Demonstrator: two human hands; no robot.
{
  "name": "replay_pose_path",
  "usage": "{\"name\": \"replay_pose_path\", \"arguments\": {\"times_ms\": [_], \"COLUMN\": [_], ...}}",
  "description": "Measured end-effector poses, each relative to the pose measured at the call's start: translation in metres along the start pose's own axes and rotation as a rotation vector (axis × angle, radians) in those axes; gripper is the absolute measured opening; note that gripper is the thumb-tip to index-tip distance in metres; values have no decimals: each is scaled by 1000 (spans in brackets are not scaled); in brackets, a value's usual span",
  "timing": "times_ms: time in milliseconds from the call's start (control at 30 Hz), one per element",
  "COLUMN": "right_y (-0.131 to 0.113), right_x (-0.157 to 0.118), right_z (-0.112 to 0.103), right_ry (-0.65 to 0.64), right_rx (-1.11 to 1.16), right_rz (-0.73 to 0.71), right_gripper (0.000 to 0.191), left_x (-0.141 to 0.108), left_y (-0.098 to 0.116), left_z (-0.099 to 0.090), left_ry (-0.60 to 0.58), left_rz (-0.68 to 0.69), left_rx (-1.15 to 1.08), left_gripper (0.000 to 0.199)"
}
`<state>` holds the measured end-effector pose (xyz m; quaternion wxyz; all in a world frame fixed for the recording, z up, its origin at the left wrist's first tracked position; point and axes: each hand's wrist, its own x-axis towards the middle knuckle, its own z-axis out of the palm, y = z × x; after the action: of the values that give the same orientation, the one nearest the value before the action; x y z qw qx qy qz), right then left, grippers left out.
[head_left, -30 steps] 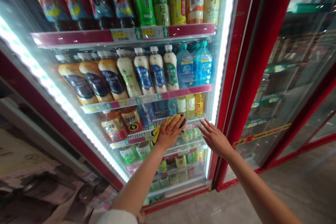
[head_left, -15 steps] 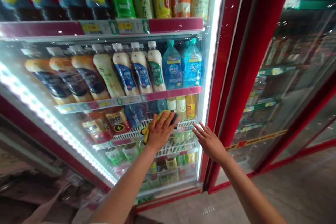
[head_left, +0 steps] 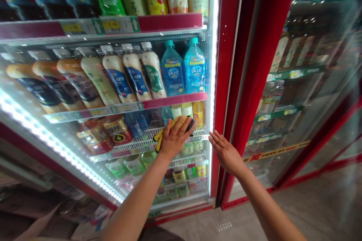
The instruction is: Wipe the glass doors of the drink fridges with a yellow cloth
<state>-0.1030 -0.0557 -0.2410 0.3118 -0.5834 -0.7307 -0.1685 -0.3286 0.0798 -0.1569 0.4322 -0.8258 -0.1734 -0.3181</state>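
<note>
My left hand [head_left: 174,139] lies over a folded yellow cloth [head_left: 160,139] with dark edges, its fingers on top and pointing up and right. The cloth appears pressed against the glass front of a lit drinks fridge, before a wire shelf [head_left: 145,144]. My palm hides most of the cloth. Beside the fridge's red frame [head_left: 223,94], my right hand [head_left: 226,153] is open with fingers outstretched. It holds nothing; I cannot tell whether its fingertips touch the door's edge.
Blue drink bottles [head_left: 194,67] and pale bottles with white caps [head_left: 154,71] stand on the shelf above. Bright light strips [head_left: 214,45] run along both sides. A second red-framed fridge [head_left: 285,86] is at right, over a tiled floor [head_left: 203,222].
The view has shifted, so the fridge sits further left in the picture. Against the shelves, my left hand and the cloth are further right. My right hand stays open by the frame.
</note>
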Motion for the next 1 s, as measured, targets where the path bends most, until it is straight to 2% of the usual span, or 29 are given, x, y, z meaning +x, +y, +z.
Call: {"name": "replay_pose_path", "arguments": {"times_ms": [67, 100, 167, 267, 300, 367, 433, 500, 567, 600, 633, 733, 800, 833, 900, 1000], "right_y": [2, 4, 6, 14, 16, 21, 25, 26, 26, 26, 26, 27, 29, 31, 33, 34], "right_x": [-2, -4, -6, -9, -9, -7, -5, -5, -7, -10, -13, -23, -27, -27, -27, -26], "right_z": [-1, -1, -2, -4, -6, -10, -14, -17, -18, -18, -19, -22, -26, -29, -34, -40], "right_ry": [-7, -10, -10, -6, -2, 13, 29, 35, 36, 38, 40, 40, 37, 40, 56, 85], "right_rx": [5, 9, 18, 24, 25, 31, 36, 40, 49, 55, 62, 67, 53, 43, 32, 35], "right_rz": [4, 3, 3, 5, 5, 7, 14, 26, 36, 38, 38, 36, 45, 52, 68, 87], "right_gripper": [66, 67, 69, 73, 74, 76, 75, 71, 70, 70, 71, 76, 76, 75, 74, 73], "left_x": [10, 8, -6, -24, -22, -4, 26, 52, 59, 54, 44, 6, -4, 1, 24, 66], "left_y": [3, 8, 24, 41, 41, 37, 30, 29, 39, 46, 55, 75, 78, 75, 66, 57], "left_z": [-1, 1, 7, 17, 18, 16, 11, 8, 11, 15, 20, 33, 37, 37, 34, 32], "left_ry": [38, 42, 15, -51, -59, -57, -53, -53, -62, -69, -75, -72, -58, -53, -54, -66], "left_rz": [-143, -162, -57, 236, 301, 335, 252, 74, -49, -49, -1, 310, 396, 409, 377, 174], "left_rx": [13, 20, 13, -30, -39, -41, -36, -49, -73, -83, -89, -121, -141, -148, -151, -137], "left_gripper": [74, 73, 69, 60, 58, 58, 64, 69, 72, 72, 70, 50, 41, 41, 50, 70]}}
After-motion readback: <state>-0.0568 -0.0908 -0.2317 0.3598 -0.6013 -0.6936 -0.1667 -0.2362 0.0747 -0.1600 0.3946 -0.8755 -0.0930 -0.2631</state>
